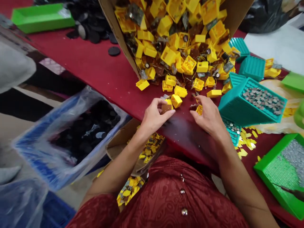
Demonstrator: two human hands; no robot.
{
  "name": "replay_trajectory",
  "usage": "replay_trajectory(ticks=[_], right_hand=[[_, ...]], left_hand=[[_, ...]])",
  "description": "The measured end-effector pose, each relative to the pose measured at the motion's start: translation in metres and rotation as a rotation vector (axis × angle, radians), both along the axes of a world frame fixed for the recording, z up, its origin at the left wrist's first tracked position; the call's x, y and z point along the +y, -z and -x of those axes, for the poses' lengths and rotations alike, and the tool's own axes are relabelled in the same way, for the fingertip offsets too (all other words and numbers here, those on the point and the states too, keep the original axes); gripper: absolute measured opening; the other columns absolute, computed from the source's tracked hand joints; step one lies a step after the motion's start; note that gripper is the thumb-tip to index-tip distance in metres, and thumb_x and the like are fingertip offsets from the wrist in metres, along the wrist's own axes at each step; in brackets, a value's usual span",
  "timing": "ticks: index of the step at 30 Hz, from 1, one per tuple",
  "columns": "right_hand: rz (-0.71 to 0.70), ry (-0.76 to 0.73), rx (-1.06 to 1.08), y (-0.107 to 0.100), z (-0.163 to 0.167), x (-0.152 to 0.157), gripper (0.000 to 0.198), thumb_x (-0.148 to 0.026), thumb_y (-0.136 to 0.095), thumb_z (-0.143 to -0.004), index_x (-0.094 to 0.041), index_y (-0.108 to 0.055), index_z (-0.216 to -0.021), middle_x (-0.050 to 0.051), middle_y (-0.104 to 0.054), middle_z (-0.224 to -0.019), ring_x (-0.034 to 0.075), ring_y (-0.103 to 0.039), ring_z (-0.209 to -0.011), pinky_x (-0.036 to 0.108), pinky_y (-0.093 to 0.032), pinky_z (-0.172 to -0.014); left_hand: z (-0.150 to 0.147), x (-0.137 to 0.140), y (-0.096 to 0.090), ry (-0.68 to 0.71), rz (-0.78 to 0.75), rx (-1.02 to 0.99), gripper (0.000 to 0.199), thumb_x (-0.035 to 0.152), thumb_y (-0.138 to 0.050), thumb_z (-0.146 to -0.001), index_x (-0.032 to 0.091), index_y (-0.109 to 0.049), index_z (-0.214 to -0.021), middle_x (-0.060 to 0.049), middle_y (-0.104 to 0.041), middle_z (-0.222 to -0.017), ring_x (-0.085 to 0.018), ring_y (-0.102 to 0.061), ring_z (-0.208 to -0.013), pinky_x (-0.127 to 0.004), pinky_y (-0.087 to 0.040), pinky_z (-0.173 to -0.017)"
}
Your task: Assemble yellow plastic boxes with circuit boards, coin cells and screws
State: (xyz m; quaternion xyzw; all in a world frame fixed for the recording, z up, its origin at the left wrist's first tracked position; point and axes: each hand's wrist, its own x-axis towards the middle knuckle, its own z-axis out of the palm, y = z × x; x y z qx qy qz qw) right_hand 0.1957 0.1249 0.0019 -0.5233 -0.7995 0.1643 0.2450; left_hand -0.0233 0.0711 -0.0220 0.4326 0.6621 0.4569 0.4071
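My left hand (pixel 155 114) pinches a small yellow plastic casing with a brown board (pixel 166 108) on its near side. My right hand (pixel 207 115) curls round another yellow casing (pixel 199 110), partly hidden by the fingers, with a dark bit at its edge. Both hands are just above the front of the red-covered table (pixel 95 66), a short gap between them. Loose yellow casings (pixel 176 100) lie right beside my left hand. Behind them, a cardboard box (pixel 125 47) lies tipped toward me, spilling yellow casings, wires, brown boards and grey metal pieces.
Right: a teal basket (pixel 251 117) of small round metal parts, a green tray (pixel 268 161) of tiny silvery pieces, and yellow scraps (pixel 247 139). Left, below the table: a plastic-lined blue crate (pixel 47 167) of black pieces. A carton (pixel 118 142) of yellow parts stands beneath. Black discs (pixel 114 51) lie behind.
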Motion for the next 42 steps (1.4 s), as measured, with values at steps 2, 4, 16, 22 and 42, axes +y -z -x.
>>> replay_trajectory(ticks=[2,4,16,22,42], right_hand=[[0.012,0.009,0.005,-0.001,-0.008,-0.010,0.053,-0.024,-0.066,-0.082,-0.012,-0.065,-0.134,0.019,-0.072,-0.127,0.032,-0.068,-0.118,0.053,-0.058,-0.105],[0.067,0.007,0.043,-0.003,-0.014,-0.018,0.053,-0.026,-0.066,-0.081,-0.012,-0.066,-0.133,0.018,-0.073,-0.124,0.031,-0.070,-0.116,0.053,-0.058,-0.106],[0.300,0.198,0.381,0.000,-0.034,-0.093,0.043,-0.051,-0.072,-0.089,-0.019,-0.067,-0.116,0.012,-0.072,-0.119,0.024,-0.070,-0.110,0.043,-0.064,-0.089],[0.449,0.209,0.532,-0.010,-0.051,-0.112,0.049,-0.059,-0.065,-0.094,-0.019,-0.069,-0.122,0.011,-0.072,-0.124,0.018,-0.073,-0.095,0.029,-0.063,-0.065],[0.085,0.019,-0.263,0.016,-0.025,-0.030,0.014,-0.012,-0.055,-0.097,-0.016,-0.068,-0.097,0.018,-0.064,-0.117,0.038,-0.054,-0.123,0.064,-0.048,-0.108]], left_hand=[[0.004,-0.004,-0.001,-0.016,-0.013,0.117,0.046,0.037,-0.089,-0.073,0.022,-0.063,-0.108,-0.005,-0.072,-0.101,-0.023,-0.070,-0.093,-0.039,-0.058,-0.091],[0.009,-0.008,-0.005,-0.009,-0.014,0.194,0.041,0.035,-0.085,-0.079,0.021,-0.061,-0.109,-0.006,-0.072,-0.103,-0.024,-0.070,-0.097,-0.041,-0.058,-0.095],[0.013,-0.043,-0.001,0.013,-0.198,0.603,0.060,0.032,-0.078,-0.083,0.020,-0.061,-0.140,-0.018,-0.048,-0.154,-0.034,-0.063,-0.133,-0.050,-0.055,-0.119],[-0.006,-0.066,-0.018,-0.037,-0.134,0.576,0.046,0.043,-0.074,-0.093,0.025,-0.063,-0.134,-0.009,-0.062,-0.138,-0.021,-0.071,-0.098,-0.040,-0.062,-0.097],[-0.071,-0.062,-0.007,0.414,-0.130,0.474,0.039,0.026,-0.077,-0.081,0.021,-0.067,-0.118,-0.010,-0.079,-0.120,-0.028,-0.074,-0.110,-0.042,-0.058,-0.102]])
